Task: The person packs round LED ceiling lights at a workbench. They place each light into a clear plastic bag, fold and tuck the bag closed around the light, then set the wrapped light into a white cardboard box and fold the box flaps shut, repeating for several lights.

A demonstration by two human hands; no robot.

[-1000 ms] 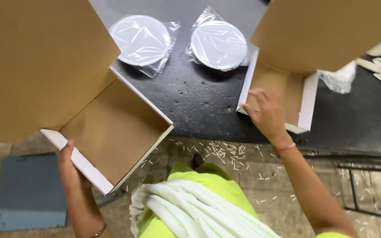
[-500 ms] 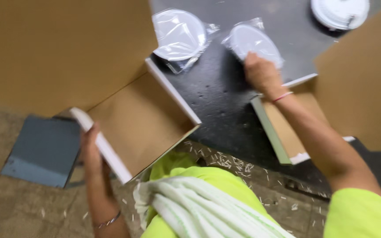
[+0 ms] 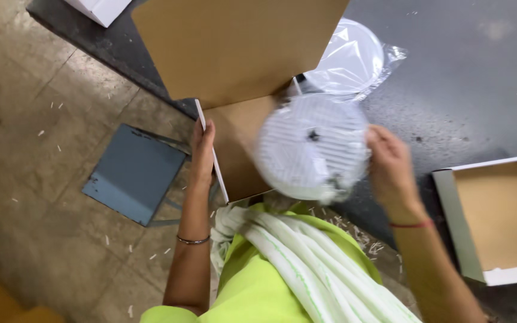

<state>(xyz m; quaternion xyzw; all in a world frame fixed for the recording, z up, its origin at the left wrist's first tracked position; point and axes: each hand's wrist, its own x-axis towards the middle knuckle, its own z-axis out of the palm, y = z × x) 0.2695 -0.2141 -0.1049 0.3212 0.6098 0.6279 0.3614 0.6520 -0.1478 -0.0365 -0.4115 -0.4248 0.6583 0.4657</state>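
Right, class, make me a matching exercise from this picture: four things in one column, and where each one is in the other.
1 wrapped disc
2 open box
3 grey board
4 second box

a on the floor
b at the picture's right edge, on the dark table
c in the right hand
d gripped by the left hand

Pairs: 1-c, 2-d, 3-a, 4-b

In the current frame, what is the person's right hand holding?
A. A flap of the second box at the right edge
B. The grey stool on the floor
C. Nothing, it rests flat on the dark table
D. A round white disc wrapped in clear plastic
D: the right hand has its grip on the edge of the round white disc, held over the open cardboard box that the left hand steadies.
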